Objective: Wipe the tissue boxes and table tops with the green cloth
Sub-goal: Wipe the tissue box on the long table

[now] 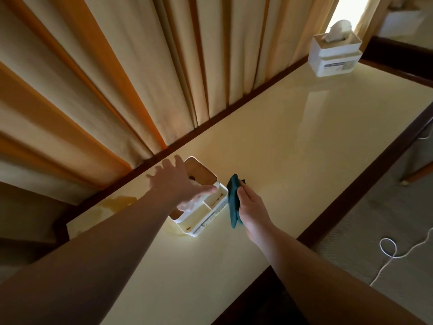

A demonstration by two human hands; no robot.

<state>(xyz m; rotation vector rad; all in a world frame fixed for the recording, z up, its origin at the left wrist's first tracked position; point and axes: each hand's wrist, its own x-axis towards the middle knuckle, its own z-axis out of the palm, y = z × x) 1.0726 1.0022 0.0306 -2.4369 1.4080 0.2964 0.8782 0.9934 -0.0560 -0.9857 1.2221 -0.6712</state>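
Note:
A white tissue box (206, 214) with a brown lid stands near the left end of the cream table top (304, 146). My left hand (175, 181) hovers over its top with fingers spread and straight, hiding part of the lid. My right hand (251, 205) grips the folded green cloth (233, 202) and holds it against the box's right side. A second white tissue box (335, 55), with a tissue sticking up, stands at the table's far right end.
Long beige and orange curtains (117, 78) hang just behind the table's dark wooden edge (365, 177). A yellowish stain (119, 202) marks the table top left of the near box. A white cord (393, 254) lies on the carpet at right.

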